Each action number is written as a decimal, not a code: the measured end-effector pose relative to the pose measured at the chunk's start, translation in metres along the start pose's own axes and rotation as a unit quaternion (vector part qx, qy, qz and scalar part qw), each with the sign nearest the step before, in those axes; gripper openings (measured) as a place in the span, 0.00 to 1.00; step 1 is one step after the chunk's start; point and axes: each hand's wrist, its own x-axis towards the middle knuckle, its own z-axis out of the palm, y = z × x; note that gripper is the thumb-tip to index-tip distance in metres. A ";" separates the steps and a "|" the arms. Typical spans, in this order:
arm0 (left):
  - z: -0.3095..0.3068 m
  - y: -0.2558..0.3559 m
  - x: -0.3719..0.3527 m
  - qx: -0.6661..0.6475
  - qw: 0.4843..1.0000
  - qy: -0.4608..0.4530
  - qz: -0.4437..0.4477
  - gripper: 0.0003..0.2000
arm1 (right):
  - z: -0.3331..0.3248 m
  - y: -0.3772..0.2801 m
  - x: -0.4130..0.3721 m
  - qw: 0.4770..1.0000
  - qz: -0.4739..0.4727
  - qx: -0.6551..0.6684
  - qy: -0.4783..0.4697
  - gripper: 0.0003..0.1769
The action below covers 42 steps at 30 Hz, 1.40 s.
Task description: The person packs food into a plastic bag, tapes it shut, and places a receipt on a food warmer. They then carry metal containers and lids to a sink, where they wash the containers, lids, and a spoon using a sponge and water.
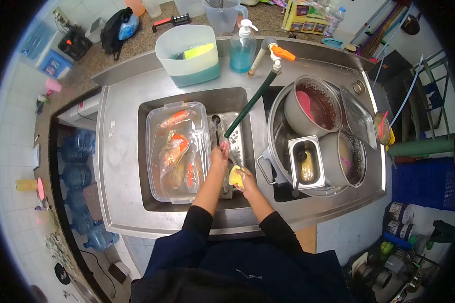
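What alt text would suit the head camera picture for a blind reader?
From above, a person at a steel sink: right hand grips a yellow sponge, left hand is under a green tap hose. A clear tub sits in the sink; pots fill the next basin.

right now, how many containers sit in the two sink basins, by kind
round metal pots: 3
rectangular metal pan: 1
clear plastic tub: 1
total: 5
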 end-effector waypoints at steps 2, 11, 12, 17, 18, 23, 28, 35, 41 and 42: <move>-0.016 0.005 -0.013 0.066 0.997 -0.046 -0.017 0.14 | 0.002 -0.002 -0.010 1.000 -0.007 -0.014 0.020 0.11; -0.087 0.014 -0.115 0.242 0.967 -0.069 -0.032 0.17 | 0.017 -0.009 0.031 0.964 -0.128 -0.221 0.075 0.24; -0.090 0.012 -0.124 0.309 0.946 -0.092 0.022 0.18 | 0.025 -0.016 0.034 0.959 -0.110 -0.256 0.052 0.25; -0.096 0.012 -0.132 0.576 0.757 -0.167 0.259 0.26 | 0.042 -0.011 0.073 0.934 -0.112 -0.333 -0.068 0.18; -0.094 0.014 -0.130 0.648 0.669 -0.179 0.318 0.28 | 0.045 -0.013 0.075 0.944 -0.102 -0.308 -0.056 0.17; -0.082 0.028 -0.117 0.697 0.560 -0.207 0.397 0.28 | 0.042 -0.020 0.074 0.973 -0.018 -0.227 -0.042 0.16; -0.086 0.034 -0.118 0.684 0.535 -0.265 0.418 0.25 | 0.030 -0.012 0.078 0.991 -0.008 -0.092 -0.096 0.18; -0.084 0.043 -0.137 0.686 0.560 -0.312 0.344 0.22 | 0.020 -0.015 0.055 0.995 0.047 -0.048 -0.080 0.17; -0.071 0.047 -0.117 0.582 0.797 -0.124 0.100 0.22 | 0.005 -0.005 0.001 0.982 -0.017 -0.155 -0.103 0.17; -0.083 0.038 -0.088 0.586 0.793 -0.162 0.032 0.27 | 0.008 0.001 -0.009 0.980 -0.047 -0.138 -0.137 0.18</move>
